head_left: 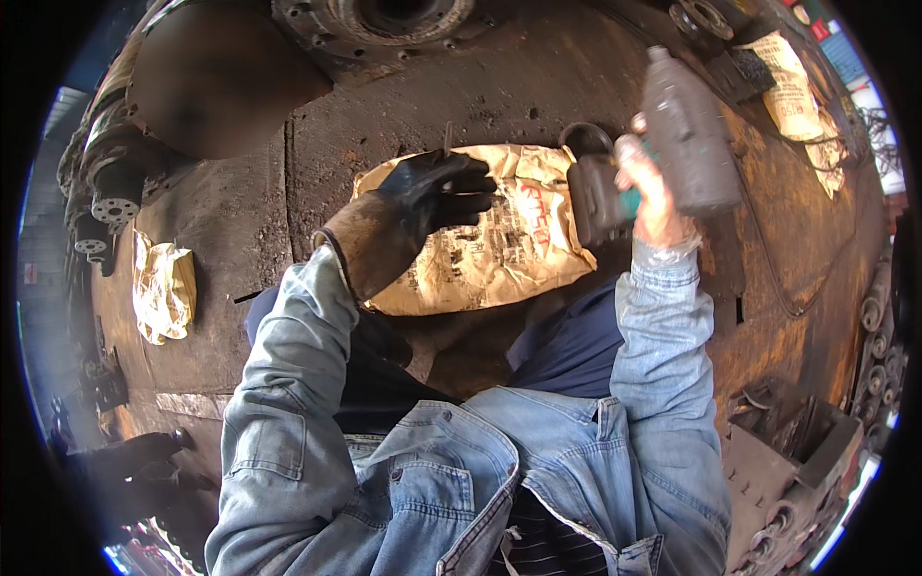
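Note:
My left hand (447, 192) wears a dark glove with a brown cuff. Its fingers stretch to the right above a creased tan paper sack (480, 264) lying in front of my knees. A thin rod (448, 137) sticks up at the far side of the glove; whether the hand touches it I cannot tell. On the right, my right hand (648, 192) is closed around the teal grip of a dirty grey cordless impact wrench (687, 134). Its tapered nose points away from me, and its dark battery block (597, 202) is beside the sack's right edge.
A flanged metal part (394, 24) with a round bore stands at the far edge. Shafts with drilled ends (115, 197) line the left. Crumpled paper (163, 288) lies at left, another paper sack (788, 91) at far right. An open metal box (802, 437) stands at near right.

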The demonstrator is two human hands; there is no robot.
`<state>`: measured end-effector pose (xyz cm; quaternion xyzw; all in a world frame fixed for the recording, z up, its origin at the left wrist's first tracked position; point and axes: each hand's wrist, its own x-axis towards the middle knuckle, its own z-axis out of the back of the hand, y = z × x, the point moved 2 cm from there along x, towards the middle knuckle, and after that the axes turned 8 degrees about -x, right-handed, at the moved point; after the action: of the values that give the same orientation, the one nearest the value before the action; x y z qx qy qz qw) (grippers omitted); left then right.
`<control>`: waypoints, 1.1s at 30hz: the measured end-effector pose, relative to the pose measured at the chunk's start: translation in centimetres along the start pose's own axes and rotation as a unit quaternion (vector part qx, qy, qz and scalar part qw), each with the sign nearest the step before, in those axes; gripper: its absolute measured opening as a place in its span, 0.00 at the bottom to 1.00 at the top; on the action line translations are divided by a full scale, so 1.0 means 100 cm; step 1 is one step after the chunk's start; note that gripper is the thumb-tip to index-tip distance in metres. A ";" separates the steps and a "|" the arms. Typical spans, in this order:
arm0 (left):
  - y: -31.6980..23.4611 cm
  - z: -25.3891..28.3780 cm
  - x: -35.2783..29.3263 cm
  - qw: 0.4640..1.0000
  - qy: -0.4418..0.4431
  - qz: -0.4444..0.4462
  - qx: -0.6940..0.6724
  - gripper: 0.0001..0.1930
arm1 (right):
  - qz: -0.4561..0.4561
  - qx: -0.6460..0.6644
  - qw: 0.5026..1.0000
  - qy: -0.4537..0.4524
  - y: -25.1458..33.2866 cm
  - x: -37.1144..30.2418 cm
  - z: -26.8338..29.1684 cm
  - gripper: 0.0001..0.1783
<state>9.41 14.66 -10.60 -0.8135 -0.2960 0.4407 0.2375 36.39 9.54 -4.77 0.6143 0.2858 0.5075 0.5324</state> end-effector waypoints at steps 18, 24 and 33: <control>-0.024 -0.019 -0.004 0.954 0.118 -0.105 -0.253 0.28 | -0.381 0.628 0.592 0.331 -0.074 -0.060 -0.106 0.29; -0.027 -0.012 -0.013 0.971 0.097 -0.109 -0.191 0.31 | -0.451 0.524 0.681 0.241 -0.069 -0.059 -0.112 0.23; -0.035 -0.012 -0.028 0.983 0.046 -0.141 -0.108 0.37 | 0.069 -0.288 0.931 0.212 -0.071 -0.023 -0.094 0.31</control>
<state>8.21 15.11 -6.12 -0.8036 -0.4429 0.3305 0.2210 28.25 12.80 -12.98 0.3312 0.1903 0.7217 0.5772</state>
